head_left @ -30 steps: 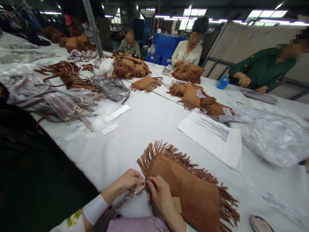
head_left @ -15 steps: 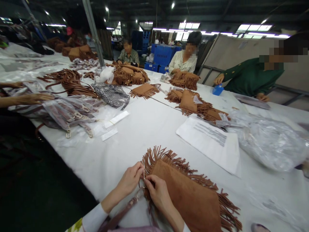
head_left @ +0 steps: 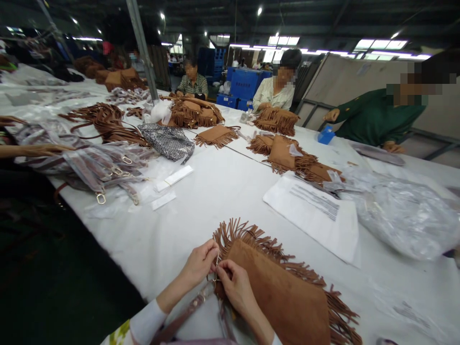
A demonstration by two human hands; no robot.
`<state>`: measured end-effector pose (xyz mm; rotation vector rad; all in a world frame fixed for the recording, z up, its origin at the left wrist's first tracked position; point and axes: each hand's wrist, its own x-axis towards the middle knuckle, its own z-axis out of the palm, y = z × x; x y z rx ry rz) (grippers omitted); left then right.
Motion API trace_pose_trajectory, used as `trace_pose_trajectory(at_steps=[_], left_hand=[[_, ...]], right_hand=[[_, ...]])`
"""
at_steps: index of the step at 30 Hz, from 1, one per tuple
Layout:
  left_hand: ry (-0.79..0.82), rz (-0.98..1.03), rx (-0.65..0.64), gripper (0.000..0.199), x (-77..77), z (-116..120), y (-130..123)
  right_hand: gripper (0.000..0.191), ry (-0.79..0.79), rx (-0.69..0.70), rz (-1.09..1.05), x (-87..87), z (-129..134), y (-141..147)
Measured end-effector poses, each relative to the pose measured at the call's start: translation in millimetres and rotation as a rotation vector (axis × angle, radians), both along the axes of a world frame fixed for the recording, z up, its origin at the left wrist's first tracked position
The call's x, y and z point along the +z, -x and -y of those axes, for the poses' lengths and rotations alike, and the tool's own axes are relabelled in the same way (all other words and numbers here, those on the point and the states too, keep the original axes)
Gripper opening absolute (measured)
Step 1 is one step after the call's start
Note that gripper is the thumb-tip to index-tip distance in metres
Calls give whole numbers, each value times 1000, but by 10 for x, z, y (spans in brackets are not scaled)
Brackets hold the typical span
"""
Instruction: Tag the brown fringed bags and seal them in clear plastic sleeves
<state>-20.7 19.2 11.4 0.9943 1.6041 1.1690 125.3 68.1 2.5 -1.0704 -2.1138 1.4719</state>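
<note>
A brown suede-like bag [head_left: 276, 287] with long fringe lies flat on the table in front of me. At its left corner my left hand [head_left: 199, 263] is closed in a pinch on the upper end of a thin pale strip [head_left: 217, 261]. Just below, my right hand [head_left: 235, 285] pinches the lower part of the same strip, its wrist resting over the bag's edge. A plastic-wrapped strap [head_left: 190, 309] with metal fittings runs from that corner towards my lap. The fingertips partly hide the metal fitting there.
Plastic-wrapped straps [head_left: 97, 165] lie at the left, under a co-worker's hand [head_left: 50, 149]. White paper strips [head_left: 174, 178], a printed white bag [head_left: 312, 215] and crumpled clear plastic [head_left: 406, 215] surround the middle. Fringed bags [head_left: 283, 153] and several people are across the table.
My hands stay at the bag's corner, with the left fingers shifted slightly right along with the whole view. At the left, the co-worker's hand has slid a little left over the straps.
</note>
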Motion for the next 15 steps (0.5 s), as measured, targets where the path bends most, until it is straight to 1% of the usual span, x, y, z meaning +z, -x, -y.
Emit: trace_pose_trajectory(at_steps=[4, 8, 10, 12, 14, 15], left_hand=[[-32, -49, 2, 24, 17, -21, 7], [-56, -69, 21, 23, 5, -57, 15], [-59, -74, 45, 21, -47, -63, 27], [-11, -23, 78, 19, -140, -45, 39], [66, 53, 78, 28, -251, -2, 44], [101, 86, 58, 33, -302, 26, 41]], right_hand=[[26, -3, -1, -19, 53, 16, 10], [29, 8, -15, -36, 34, 23, 6], [32, 32, -40, -51, -3, 12, -1], [34, 84, -70, -81, -42, -4, -10], [36, 138, -90, -124, -73, -17, -18], [36, 158, -94, -146, -84, -20, -21]])
